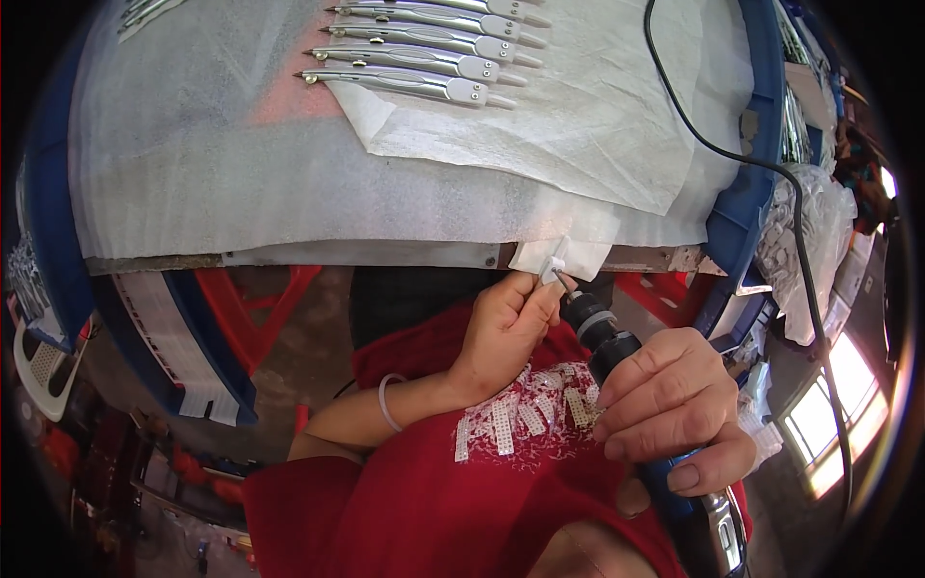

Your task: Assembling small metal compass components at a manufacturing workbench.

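Note:
My left hand (506,328) pinches a small silver-and-white compass head (552,270) between thumb and fingers at the table's near edge. A white pad (590,247) lies beneath that piece. In my right hand (674,405) is a black and blue electric screwdriver (609,345), fingers wrapped round its body. Its bit slants up to the left and meets the compass head at what looks like a screw. Farther off, several silver drawing compasses (405,82) lie side by side on a white sheet (540,135).
A black cable (802,231) loops down the right side. Blue trays (761,106) flank the cloth-covered table (289,207); clear plastic bags (805,246) hang beyond. Red stool legs (252,323) show underneath. More metal pieces (145,12) lie at the far left.

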A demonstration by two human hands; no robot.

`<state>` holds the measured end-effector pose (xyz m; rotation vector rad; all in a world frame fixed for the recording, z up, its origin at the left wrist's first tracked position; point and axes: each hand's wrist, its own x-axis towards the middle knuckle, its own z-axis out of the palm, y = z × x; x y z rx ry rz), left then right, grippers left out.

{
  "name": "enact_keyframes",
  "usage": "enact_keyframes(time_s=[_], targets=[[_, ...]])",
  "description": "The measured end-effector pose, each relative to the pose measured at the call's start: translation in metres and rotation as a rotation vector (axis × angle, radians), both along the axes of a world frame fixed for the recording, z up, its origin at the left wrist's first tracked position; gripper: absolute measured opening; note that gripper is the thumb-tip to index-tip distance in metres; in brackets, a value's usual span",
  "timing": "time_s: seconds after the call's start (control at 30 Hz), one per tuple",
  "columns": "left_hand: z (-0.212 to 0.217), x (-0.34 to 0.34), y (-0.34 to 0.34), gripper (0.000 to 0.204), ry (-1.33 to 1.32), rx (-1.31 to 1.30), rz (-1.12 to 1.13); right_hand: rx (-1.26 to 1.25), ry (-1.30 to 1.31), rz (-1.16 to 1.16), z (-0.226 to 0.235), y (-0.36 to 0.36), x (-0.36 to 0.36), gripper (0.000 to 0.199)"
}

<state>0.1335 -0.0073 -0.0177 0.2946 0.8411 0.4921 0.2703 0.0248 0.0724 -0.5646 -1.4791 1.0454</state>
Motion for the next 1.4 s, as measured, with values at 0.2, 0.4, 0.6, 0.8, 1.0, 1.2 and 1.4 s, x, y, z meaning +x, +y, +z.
enact_keyframes(time_s=[0.2,0.4,0.6,0.8,1.0,1.2,1.4], targets=[[-0.001,0.001,-0.002,0.021,0.021,0.066,-0.010,0.001,-0.025,-0.011,0.001,0.000,-0.004,0.028],[-0.004,0.001,-0.005,0.021,0.060,0.116,-0.010,-0.034,-0.038,-0.069,0.000,0.002,-0.009,0.028],[-0.006,0.003,-0.005,0.019,0.116,0.167,-0.014,-0.035,-0.003,-0.063,-0.006,0.009,-0.011,0.023],[-0.003,0.003,-0.006,0.018,0.179,0.179,-0.031,-0.035,-0.090,-0.006,0.000,0.016,-0.007,0.027],[-0.004,0.004,-0.007,0.017,0.136,0.156,-0.009,0.027,-0.142,-0.005,-0.004,0.011,-0.003,0.035],[0.001,0.005,-0.004,0.018,0.099,0.146,0.068,0.051,-0.155,-0.023,-0.001,0.004,0.001,0.040],[0.001,0.004,-0.003,0.019,0.084,0.113,0.018,0.043,-0.180,-0.041,0.003,-0.002,0.007,0.043]])
